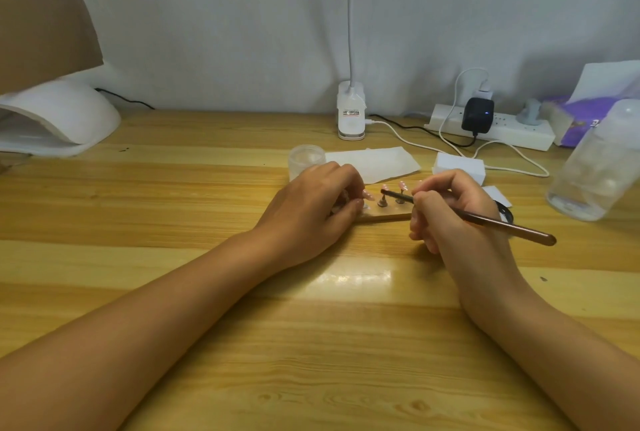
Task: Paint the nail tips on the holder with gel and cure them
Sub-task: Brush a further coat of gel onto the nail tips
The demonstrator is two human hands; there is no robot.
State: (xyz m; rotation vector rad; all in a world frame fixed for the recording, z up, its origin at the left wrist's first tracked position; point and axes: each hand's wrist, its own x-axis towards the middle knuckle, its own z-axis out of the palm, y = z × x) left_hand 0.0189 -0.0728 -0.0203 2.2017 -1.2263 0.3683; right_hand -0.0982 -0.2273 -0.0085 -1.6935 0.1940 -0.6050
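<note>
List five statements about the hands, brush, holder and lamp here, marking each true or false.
1. The right hand holds the brush. True.
2. The brush's bristle end points toward the nail tips on the holder. True.
3. The left hand grips the jar. False: it holds the holder's left end; the jar stands behind it.
4. The curing lamp sits at the table's right. False: it is far left.
5. The holder is inside the curing lamp. False: it lies on the table between the hands.

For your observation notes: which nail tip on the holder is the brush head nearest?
The nail tip right at the brush head, just right of the left hand; others stand clear.
</note>
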